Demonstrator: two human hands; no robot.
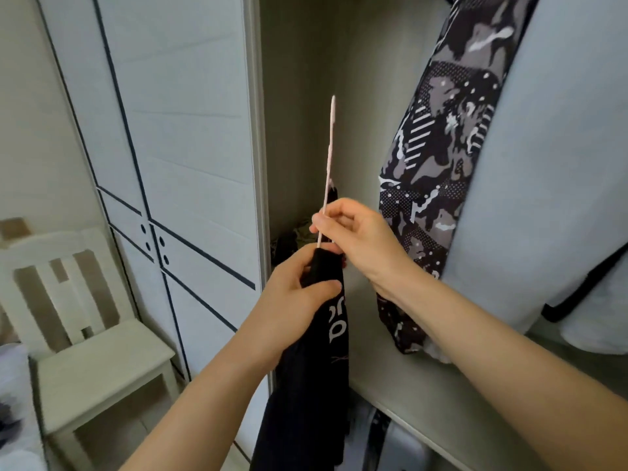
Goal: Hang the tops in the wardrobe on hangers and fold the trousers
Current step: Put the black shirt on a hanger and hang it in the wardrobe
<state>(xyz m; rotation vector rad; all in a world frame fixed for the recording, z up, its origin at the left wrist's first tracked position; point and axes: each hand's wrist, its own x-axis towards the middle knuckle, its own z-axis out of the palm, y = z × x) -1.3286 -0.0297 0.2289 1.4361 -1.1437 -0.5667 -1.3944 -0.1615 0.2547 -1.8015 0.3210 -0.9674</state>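
Observation:
A black top [312, 368] with white lettering hangs down in front of the open wardrobe [299, 130]. My left hand [299, 294] grips its bunched upper end. A thin pale pink hanger [329, 164], seen edge-on, rises from the top's opening. My right hand [353, 232] pinches the hanger just above the fabric. The hanger's lower part is hidden inside the top.
A patterned black, grey and white garment [441, 171] and a pale blue garment [543, 164] hang at the right inside the wardrobe. The closed white wardrobe door [176, 147] stands to the left. A cream wooden chair [88, 334] sits at lower left. A wardrobe shelf [424, 402] runs below the garments.

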